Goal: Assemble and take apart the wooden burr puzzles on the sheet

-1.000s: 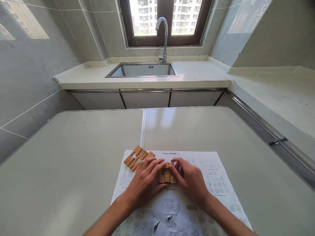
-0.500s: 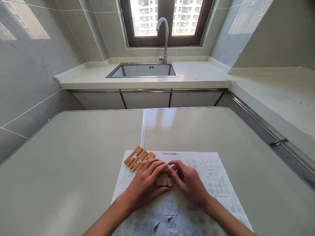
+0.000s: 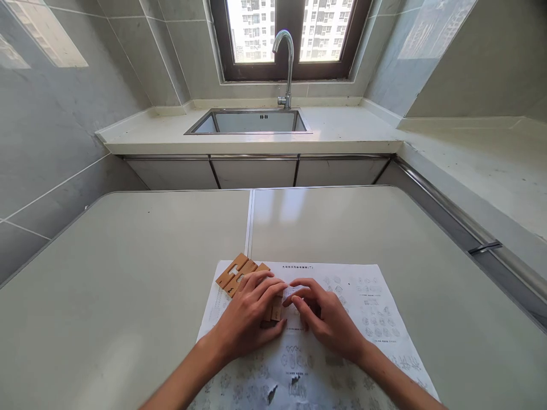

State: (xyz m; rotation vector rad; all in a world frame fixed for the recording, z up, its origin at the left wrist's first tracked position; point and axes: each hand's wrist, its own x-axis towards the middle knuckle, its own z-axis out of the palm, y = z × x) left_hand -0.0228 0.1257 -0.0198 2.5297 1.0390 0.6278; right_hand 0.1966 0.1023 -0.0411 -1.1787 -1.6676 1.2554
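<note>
Under and beside my left hand (image 3: 252, 313) is a cluster of small wooden blocks (image 3: 276, 308), which its fingers and thumb wrap round; most of the cluster is hidden by the hand. My right hand (image 3: 325, 316) is just right of the blocks, fingers curled but apart, with nothing visible between them. Flat notched wooden pieces (image 3: 231, 276) lie side by side at the upper left of a printed sheet (image 3: 363, 341). The sheet carries small line diagrams and has torn spots near its lower middle.
The sheet lies on a pale table (image 3: 128, 273) with a seam down its middle. Beyond it are a counter (image 3: 342, 122), a metal sink (image 3: 248, 133), a faucet (image 3: 289, 68) and a window. Another ledge runs along the right.
The block cluster has shifted slightly left and turned, and my left hand covers more of it. My right fingertips have parted from its upper right edge.
</note>
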